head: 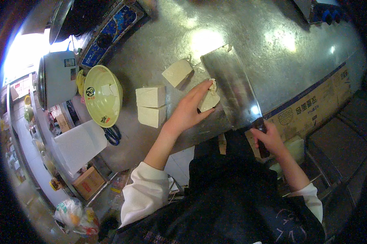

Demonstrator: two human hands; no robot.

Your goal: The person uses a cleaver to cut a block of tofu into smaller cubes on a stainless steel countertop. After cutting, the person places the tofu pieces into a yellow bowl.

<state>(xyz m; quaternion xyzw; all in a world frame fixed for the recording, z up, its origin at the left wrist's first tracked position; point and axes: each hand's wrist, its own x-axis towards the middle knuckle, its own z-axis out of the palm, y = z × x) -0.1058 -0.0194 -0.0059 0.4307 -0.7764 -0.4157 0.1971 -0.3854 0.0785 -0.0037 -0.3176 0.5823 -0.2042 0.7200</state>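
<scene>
My left hand [188, 109] grips a small pale block of tofu [209, 101] on the metal worktop, fingers on its far side and thumb on its near side. Just to its right lies the broad blade of a cleaver [232, 82], tilted nearly flat. The dark handle is held in my right hand [272, 138] at the worktop's near edge. Another tofu block [178, 73] rests beyond my left hand. Left of that hand, two more pieces [151, 96] sit side by side with a narrow gap. A yellow-green bowl [102, 91] with white pieces inside stands further left.
Blue-handled scissors [112, 135] lie beside the bowl, near a translucent plastic container [81, 146]. A gas stove [113, 33] stands at the back left. Cardboard [305, 106] runs along the worktop's right edge. A lidded pot [57, 80] is at the far left.
</scene>
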